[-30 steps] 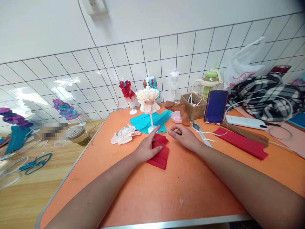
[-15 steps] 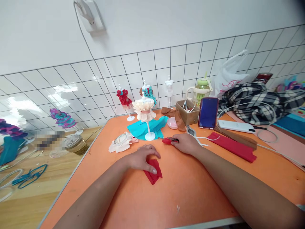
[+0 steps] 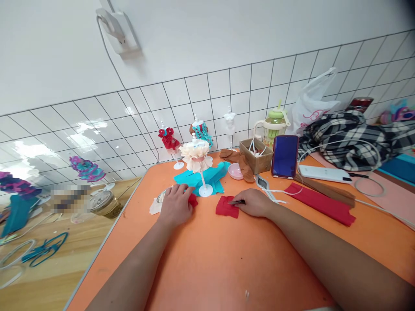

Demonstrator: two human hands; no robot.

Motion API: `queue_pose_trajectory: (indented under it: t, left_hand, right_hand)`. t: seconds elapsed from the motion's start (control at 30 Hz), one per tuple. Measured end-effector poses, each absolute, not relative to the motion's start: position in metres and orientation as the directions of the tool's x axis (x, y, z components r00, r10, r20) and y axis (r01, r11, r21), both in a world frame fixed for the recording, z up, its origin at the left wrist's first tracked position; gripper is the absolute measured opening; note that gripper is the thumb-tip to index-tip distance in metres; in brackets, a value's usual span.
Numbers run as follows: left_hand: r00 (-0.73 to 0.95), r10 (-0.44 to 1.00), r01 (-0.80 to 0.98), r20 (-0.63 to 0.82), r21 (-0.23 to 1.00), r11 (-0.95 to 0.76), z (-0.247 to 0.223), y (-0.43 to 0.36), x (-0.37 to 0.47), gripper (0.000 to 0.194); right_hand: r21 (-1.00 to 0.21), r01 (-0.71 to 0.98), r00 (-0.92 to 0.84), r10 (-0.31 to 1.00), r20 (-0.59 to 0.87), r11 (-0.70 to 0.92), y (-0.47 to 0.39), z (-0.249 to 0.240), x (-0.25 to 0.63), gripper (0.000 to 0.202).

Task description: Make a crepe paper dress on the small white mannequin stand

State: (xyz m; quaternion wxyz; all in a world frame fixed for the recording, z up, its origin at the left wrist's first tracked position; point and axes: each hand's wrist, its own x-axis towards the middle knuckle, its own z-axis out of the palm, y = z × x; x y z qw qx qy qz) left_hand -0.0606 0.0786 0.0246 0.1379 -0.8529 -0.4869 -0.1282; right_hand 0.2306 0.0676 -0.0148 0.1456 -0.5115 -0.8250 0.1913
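Note:
My left hand (image 3: 177, 206) lies palm down with its fingers stretched out flat. A red crepe piece (image 3: 193, 200) shows at its thumb side, partly covered by the hand. Cream crepe scraps (image 3: 154, 206) and a clear round roll (image 3: 160, 197) stick out on its other side. My right hand (image 3: 256, 202) is closed on a small dark pointed tool (image 3: 239, 201), whose kind I cannot make out. The tool's tip touches a second red crepe piece (image 3: 225, 211) lying flat. Just beyond both hands stands a small white dress form (image 3: 205, 190) in a ruffled cream dress (image 3: 195, 157).
Behind the form lies turquoise crepe (image 3: 215, 176). Further back are more dress forms (image 3: 168, 140), a pink bowl (image 3: 235, 171), a cardboard box (image 3: 259, 162) and a propped phone (image 3: 285, 156). At right lie a red crepe strip (image 3: 320, 203) and a white power bank (image 3: 324, 173).
My left hand has moved away from me and to the left, with one red piece now beside it. The other red piece is nearer and spread flatter under the tool in my right hand.

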Motion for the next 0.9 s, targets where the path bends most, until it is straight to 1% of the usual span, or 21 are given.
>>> queue_pose_trajectory:
  t: [0.03,0.1,0.17,0.2,0.27,0.33,0.43,0.5,0.57,0.67,0.73,0.9]
  left_hand:
    - [0.523,0.762,0.849,0.382,-0.148,-0.508,0.026,0.075,-0.059,0.042]
    - [0.654,0.655,0.743,0.378,-0.161,-0.650,0.026,0.066,-0.051,0.033]
    - [0.777,0.534,0.593,0.333,-0.103,-0.799,0.019,0.057,-0.036,0.026]
    - [0.801,0.511,0.552,0.310,-0.056,-0.832,0.014,0.053,-0.028,0.029]
    - [0.805,0.539,0.545,0.246,0.053,-0.837,0.004,0.047,-0.011,0.035]
    - [0.844,0.510,0.493,0.166,0.137,-0.859,-0.003,0.045,0.000,0.035]
    - [0.865,0.488,0.461,0.118,0.198,-0.865,-0.008,0.046,0.003,0.036]
    - [0.854,0.506,0.477,0.120,0.208,-0.854,-0.008,0.047,0.000,0.036]
    - [0.851,0.511,0.481,0.123,0.212,-0.851,-0.008,0.048,-0.003,0.036]
    - [0.856,0.502,0.472,0.126,0.208,-0.857,-0.008,0.048,-0.004,0.035]
    - [0.857,0.501,0.472,0.124,0.204,-0.858,-0.009,0.047,-0.003,0.036]
    - [0.844,0.523,0.494,0.121,0.203,-0.845,-0.009,0.046,-0.002,0.035]
  right_hand:
    - [-0.484,0.773,-0.435,0.898,0.066,0.411,0.067,-0.014,0.229,0.027]
    - [-0.521,0.757,-0.407,0.908,0.095,0.394,0.065,-0.014,0.225,0.027]
    - [-0.550,0.751,-0.380,0.920,0.095,0.366,0.064,-0.014,0.222,0.027]
    - [-0.556,0.750,-0.375,0.923,0.089,0.358,0.064,-0.015,0.221,0.027]
    - [-0.551,0.756,-0.378,0.923,0.074,0.354,0.062,-0.017,0.218,0.028]
    - [-0.520,0.778,-0.383,0.922,0.054,0.353,0.061,-0.018,0.217,0.029]
    - [-0.451,0.841,-0.325,0.946,0.021,0.299,0.062,-0.018,0.218,0.030]
    - [-0.413,0.879,-0.252,0.968,0.023,0.238,0.064,-0.018,0.222,0.032]
    - [-0.407,0.887,-0.224,0.974,0.035,0.219,0.067,-0.019,0.225,0.033]
    - [-0.440,0.858,-0.279,0.960,0.032,0.264,0.069,-0.022,0.227,0.032]
    - [-0.432,0.862,-0.285,0.958,0.018,0.265,0.069,-0.023,0.226,0.031]
    - [-0.364,0.921,-0.136,0.990,0.036,0.140,0.068,-0.018,0.227,0.041]
